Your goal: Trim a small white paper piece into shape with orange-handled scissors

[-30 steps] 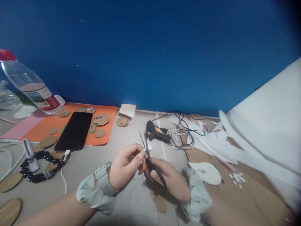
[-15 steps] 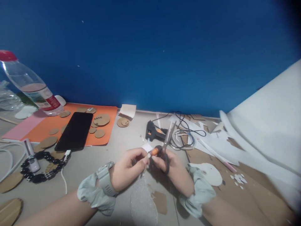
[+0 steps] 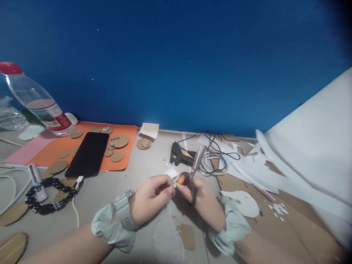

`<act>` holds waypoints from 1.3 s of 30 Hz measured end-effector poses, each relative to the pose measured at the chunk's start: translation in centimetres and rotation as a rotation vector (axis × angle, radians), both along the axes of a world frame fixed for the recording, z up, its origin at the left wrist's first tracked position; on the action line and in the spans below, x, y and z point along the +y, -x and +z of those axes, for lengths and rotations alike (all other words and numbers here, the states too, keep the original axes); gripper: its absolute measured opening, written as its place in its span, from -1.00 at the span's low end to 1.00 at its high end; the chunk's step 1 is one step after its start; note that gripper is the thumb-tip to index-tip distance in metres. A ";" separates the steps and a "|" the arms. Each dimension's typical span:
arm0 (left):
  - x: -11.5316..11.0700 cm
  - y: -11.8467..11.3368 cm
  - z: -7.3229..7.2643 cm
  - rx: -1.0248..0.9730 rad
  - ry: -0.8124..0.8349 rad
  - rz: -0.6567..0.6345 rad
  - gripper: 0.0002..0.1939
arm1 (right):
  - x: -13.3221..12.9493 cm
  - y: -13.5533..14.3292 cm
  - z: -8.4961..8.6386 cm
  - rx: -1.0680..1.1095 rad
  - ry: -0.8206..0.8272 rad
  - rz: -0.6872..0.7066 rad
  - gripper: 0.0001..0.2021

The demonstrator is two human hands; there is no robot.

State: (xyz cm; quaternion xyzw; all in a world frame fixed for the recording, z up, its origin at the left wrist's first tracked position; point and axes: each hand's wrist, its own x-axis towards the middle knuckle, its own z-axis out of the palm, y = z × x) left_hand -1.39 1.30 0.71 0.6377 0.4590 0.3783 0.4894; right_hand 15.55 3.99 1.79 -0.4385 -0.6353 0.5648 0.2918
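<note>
In the middle of the head view my two hands meet above the table. My right hand (image 3: 202,192) is closed around scissors (image 3: 195,165) with dark and orange handles, blades pointing up and away. Thumb and fingertips of my left hand (image 3: 154,194) are pinched on a tiny pale piece (image 3: 175,185), too small to name, which lies against my right fingertips too. Just beyond my hands lies a small white paper piece (image 3: 171,172). A black glue gun (image 3: 180,156) rests on its side farther back. Below my hands is a glittery grey sheet (image 3: 167,240).
Cardboard discs (image 3: 119,141) and a black phone (image 3: 87,154) lie on orange paper (image 3: 130,146) at left, near a tilted-looking bottle (image 3: 46,106) and a beaded bracelet (image 3: 45,209). At right are a white cutout (image 3: 244,205), white scraps (image 3: 279,209), cables (image 3: 220,146) and cardboard (image 3: 291,234).
The scissors have turned slightly in my right hand, and the tiny pale piece has shifted a little between my fingertips. Otherwise my hands stay nearly in place.
</note>
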 end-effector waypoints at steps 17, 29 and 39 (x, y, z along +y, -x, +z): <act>0.0 -0.1 0.1 0.015 -0.023 0.015 -0.82 | 0.0 -0.1 -0.1 -0.089 -0.051 0.013 -0.77; -0.2 0.0 0.1 0.027 -0.041 -0.028 -0.85 | -0.2 0.0 0.3 -0.088 -0.055 0.000 -0.80; -0.1 -0.1 0.1 0.016 -0.017 -0.014 -0.85 | -0.2 -0.1 0.1 -0.117 -0.091 -0.001 -0.79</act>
